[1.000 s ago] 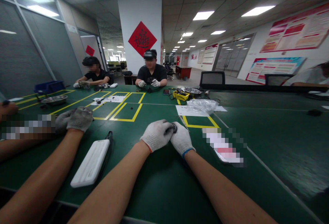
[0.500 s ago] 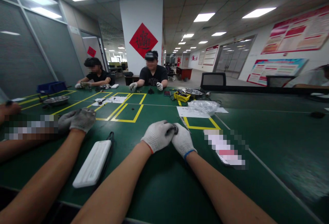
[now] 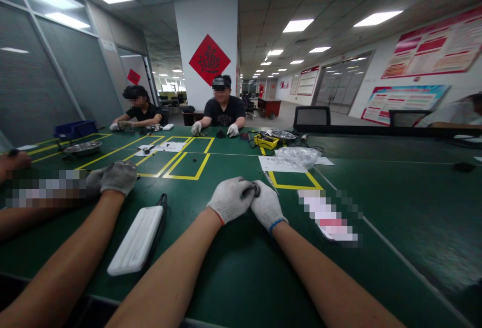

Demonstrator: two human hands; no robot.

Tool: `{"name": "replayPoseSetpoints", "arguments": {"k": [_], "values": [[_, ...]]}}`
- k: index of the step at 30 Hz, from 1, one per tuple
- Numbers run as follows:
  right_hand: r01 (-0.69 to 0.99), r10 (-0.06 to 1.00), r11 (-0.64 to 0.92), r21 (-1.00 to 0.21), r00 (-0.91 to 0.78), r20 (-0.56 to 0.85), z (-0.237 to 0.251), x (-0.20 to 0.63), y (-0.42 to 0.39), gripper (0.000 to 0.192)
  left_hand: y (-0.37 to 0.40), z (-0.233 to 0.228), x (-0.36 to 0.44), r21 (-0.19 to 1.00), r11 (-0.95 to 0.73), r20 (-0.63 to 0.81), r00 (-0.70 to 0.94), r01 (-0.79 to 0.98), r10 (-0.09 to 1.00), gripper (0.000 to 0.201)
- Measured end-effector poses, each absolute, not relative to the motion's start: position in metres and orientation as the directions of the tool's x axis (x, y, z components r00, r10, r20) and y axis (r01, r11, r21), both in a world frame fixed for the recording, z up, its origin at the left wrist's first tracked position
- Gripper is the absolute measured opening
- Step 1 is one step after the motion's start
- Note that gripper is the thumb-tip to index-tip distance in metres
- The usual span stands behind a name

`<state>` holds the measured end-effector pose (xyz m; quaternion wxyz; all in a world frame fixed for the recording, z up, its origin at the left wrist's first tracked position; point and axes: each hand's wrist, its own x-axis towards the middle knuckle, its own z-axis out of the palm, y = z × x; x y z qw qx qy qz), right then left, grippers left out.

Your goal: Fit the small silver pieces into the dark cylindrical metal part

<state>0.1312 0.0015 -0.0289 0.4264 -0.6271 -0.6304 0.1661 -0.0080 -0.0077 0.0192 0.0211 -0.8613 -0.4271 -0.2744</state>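
While both gloved hands meet over the green table (image 3: 233, 278) just ahead of the person, the left hand (image 3: 230, 198) and the right hand (image 3: 266, 206) are each curled narrow around one small dark part (image 3: 256, 189), which shows only as a rounded black edge between the thumbs, above the knuckles and clear of the tabletop. Most of it is hidden by the knit gloves, so its full shape cannot be told; from the little that shows it looks hard, stiff and light, something that wants a fingertip pinch at the rim rather than a whole-hand grip. Knit cotton gives fair friction, yet a piece this small could slip out between the fingers, so holding it from both sides, as here, seems the safer way. A thin metal tool (image 3: 270, 181) lies on the table just beyond the right hand, near a yellow taped outline (image 3: 293, 186). A white flat case (image 3: 136, 240) rests to the left, apart from the hands, and beyond it a neighbour's gloved hand (image 3: 118, 177) rests on the table. Two other people sit at the far side, well apart
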Motion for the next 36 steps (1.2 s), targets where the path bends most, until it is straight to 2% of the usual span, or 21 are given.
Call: {"name": "replayPoseSetpoints", "arguments": {"k": [12,27,31,36], "values": [[0.657,0.924,0.161,-0.737,0.163,0.347,-0.029,0.131,0.002,0.011,-0.007,0.019,-0.01,0.222,-0.638,0.517,0.466,0.737,0.718,0.022],[0.657,0.932,0.148,-0.74,0.158,0.326,-0.025,0.13,0.0,0.012,-0.008,0.021,-0.008,0.231,-0.618,0.482,0.463,0.752,0.744,0.021],[0.655,0.931,0.139,-0.743,0.17,0.324,-0.024,0.13,0.0,0.012,-0.006,0.018,-0.008,0.263,-0.623,0.495,0.451,0.737,0.743,0.021],[0.647,0.934,0.124,-0.752,0.18,0.308,-0.026,0.131,0.001,0.012,-0.001,0.01,-0.008,0.363,-0.627,0.514,0.412,0.69,0.752,0.019]]}}
